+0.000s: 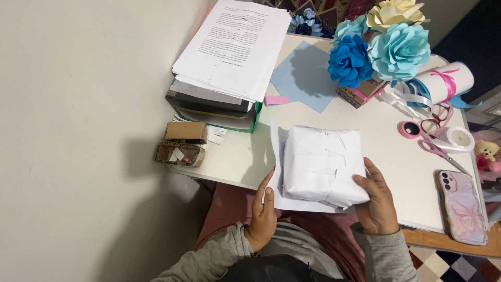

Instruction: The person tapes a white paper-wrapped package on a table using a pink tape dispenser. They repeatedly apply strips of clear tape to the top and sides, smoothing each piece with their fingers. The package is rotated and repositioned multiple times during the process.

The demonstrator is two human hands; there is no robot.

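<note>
White paper-wrapped parcel (pixel 322 166) sits at the near edge of the desk (pixel 402 177), overhanging it slightly toward the person's lap, on top of a loose white sheet (pixel 276 172) that sticks out on its left side. Parcel is roughly square, no clear long axis; taped flaps face up.

Right hand (pixel 377 204) is on the parcel's near-right corner, grip clamped on that corner, thumb on top, fingers underneath as far as can be seen. Left hand (pixel 262 215) is at the near-left, fingers apart and laid flat along the edge of the loose sheet, just beside the parcel's left side; whether it touches the parcel itself cannot be told. So the parcel lies between both hands, slightly away from the body; right hand has the firmer contact.

Around: stack of printed papers (pixel 229 49) on a tray at the far-left corner, small cardboard boxes (pixel 183 142) at the left edge, blue sheet (pixel 305 75) and paper flowers (pixel 378 44) at the far edge, ribbon rolls (pixel 443 83), tape roll (pixel 459 138) and scissors (pixel 438 149) toward the right, phone (pixel 462 206) at the near-right corner. Nothing stands between hands and parcel.
</note>
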